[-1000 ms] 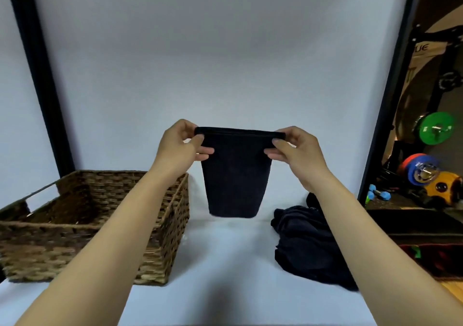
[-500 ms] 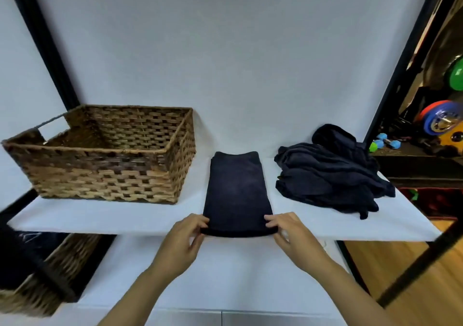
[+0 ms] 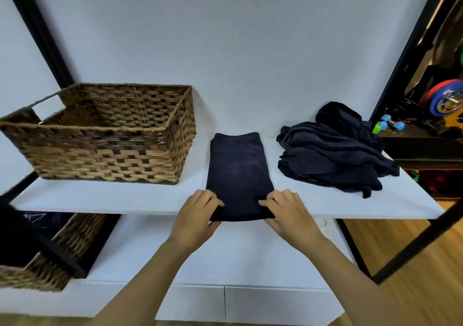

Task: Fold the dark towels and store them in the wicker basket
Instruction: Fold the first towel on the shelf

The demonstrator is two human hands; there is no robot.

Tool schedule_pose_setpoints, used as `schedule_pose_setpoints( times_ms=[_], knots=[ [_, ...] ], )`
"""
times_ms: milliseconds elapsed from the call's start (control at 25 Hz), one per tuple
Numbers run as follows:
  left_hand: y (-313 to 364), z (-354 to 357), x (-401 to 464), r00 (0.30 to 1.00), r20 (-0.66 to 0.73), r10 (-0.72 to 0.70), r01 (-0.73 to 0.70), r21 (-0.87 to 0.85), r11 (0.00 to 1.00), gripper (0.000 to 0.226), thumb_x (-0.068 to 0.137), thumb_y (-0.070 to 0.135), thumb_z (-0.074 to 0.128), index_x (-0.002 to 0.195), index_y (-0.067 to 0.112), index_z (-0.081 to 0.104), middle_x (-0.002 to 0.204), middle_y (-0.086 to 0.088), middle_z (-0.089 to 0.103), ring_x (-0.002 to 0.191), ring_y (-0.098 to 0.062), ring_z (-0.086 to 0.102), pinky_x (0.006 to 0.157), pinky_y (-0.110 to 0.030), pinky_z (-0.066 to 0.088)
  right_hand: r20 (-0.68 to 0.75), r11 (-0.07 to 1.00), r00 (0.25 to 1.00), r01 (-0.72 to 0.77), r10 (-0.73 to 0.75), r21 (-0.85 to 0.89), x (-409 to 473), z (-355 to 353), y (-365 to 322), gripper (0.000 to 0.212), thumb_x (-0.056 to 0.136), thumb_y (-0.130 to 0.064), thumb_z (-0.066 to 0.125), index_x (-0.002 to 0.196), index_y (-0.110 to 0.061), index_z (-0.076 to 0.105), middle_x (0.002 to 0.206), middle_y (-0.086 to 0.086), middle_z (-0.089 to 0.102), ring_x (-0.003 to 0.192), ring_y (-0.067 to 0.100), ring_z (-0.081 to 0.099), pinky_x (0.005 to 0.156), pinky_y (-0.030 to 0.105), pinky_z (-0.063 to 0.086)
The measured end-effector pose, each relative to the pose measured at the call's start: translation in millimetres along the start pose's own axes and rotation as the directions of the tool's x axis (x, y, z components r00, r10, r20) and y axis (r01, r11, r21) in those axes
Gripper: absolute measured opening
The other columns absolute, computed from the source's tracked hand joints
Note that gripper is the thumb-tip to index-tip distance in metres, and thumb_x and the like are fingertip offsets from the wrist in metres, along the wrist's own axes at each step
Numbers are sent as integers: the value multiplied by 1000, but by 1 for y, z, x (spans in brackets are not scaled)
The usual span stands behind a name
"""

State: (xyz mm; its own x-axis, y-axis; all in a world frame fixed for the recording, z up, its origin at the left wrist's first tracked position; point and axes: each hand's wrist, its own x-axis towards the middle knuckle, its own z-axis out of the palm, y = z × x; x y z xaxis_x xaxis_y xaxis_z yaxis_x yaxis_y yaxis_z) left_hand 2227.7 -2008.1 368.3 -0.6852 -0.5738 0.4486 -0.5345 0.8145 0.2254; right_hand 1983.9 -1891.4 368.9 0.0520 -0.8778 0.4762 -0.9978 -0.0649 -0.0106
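wicker basket point(image 3: 105, 135) left | folded towel point(image 3: 239, 170) centre | towel pile point(image 3: 330, 158) right | all on shelf point(image 3: 100, 198)

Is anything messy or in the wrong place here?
Yes, the pile of dark towels on the right of the white shelf is crumpled, not folded. The folded towel, gripped at its near corners by the left hand and right hand, hangs slightly over the shelf's front edge. The wicker basket sits straight.

The lower basket point(image 3: 45, 258) at lower left is running off the frame's edge, its dark contents unreadable. Gym weights point(image 3: 446, 100) at far right are being cropped. Both hands are covering the folded towel's point(image 3: 238, 165) near corners.
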Motion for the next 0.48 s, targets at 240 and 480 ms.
schedule_pose_setpoints(
  times_ms=[240,480],
  knots=[
    [-13,-5,10,952,-65,-298,284,-165,944,41,97,52,46,83,19,64,81,14,53,85,-13,46,78,-32,37,157,904,936,-348,317,249,6,-12,7,26,104,-38,48,83,-23,54,84,-17,40,83,15,37,81,31,32],
    [5,-9,33,785,103,-611,617,-35,786,33,96,47,51,99,20,70,107,9,53,113,-17,38,98,-35,27,340,746,763,-631,550,211,33,-18,-3,48,98,-43,53,60,-19,36,86,-6,46,93,21,40,87,36,30]
  ],
)
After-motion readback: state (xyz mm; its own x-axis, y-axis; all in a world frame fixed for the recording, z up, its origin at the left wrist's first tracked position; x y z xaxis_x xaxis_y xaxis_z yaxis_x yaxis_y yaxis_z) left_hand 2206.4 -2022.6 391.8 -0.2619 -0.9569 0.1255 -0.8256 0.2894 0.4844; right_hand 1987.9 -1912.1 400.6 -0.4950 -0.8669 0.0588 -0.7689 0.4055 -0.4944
